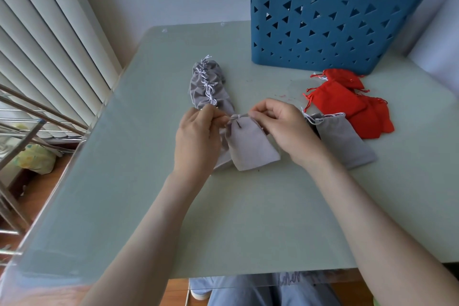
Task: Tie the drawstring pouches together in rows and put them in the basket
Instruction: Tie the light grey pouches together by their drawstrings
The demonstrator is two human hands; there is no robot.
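A grey pouch (250,146) lies in the middle of the counter (248,218), well away from the near edge and the left edge. The left hand (196,136) and the right hand (280,124) each pinch the string (237,117) at the pouch's top, one on each side. Each grip is closed tight on it. A row of tied grey pouches (211,87) runs back from the left hand. A loose grey pouch (345,139) lies just right of the right hand, beside the red pouches (347,104). The blue basket (323,32) stands at the far right corner.
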